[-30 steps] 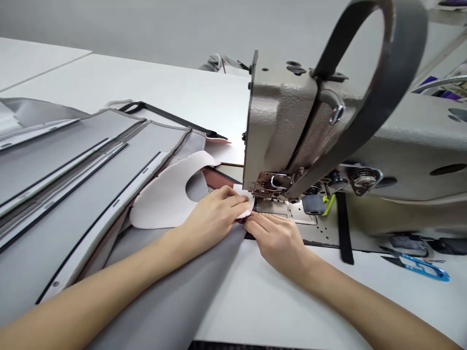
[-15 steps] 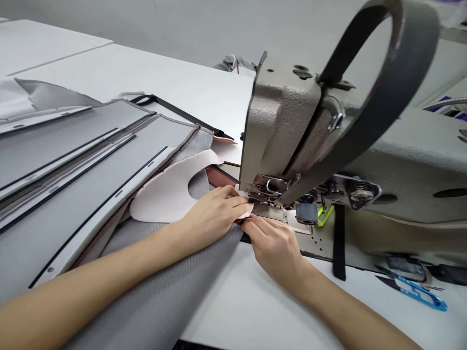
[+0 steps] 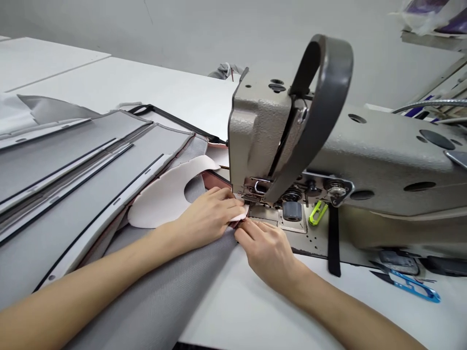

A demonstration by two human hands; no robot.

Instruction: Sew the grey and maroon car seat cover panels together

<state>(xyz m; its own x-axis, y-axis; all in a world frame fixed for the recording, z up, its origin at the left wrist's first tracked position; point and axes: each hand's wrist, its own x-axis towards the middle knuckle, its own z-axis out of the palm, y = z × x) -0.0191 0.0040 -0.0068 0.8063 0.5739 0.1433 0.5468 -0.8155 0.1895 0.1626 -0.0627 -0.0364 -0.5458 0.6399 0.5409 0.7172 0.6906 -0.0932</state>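
A grey sewing machine (image 3: pixel 251 126) stands over the work, a dark loop-shaped lever on its head. Grey mesh fabric (image 3: pixel 171 282) with a pale pink curved piece (image 3: pixel 156 201) lies left of the needle area. My left hand (image 3: pixel 209 214) is closed on the fabric's edge beside the presser foot, fingers bent over a small pale flap. Just in front of it, my right hand (image 3: pixel 268 243) pinches the same fabric edge, thumb and forefinger together. The needle and my left fingertips are partly hidden.
Blue thread snips (image 3: pixel 416 288) lie on the white table (image 3: pixel 226 301) at right. A yellow-green clip-like item (image 3: pixel 318 213) and a black strap (image 3: pixel 333 243) are by the machine bed. Large grey panels with white edging strips (image 3: pixel 120 197) spread across the left.
The view has shifted, so the machine appears further left and more of its arm shows. The lever loop looks lower and smaller. Both hands keep their hold on the fabric.
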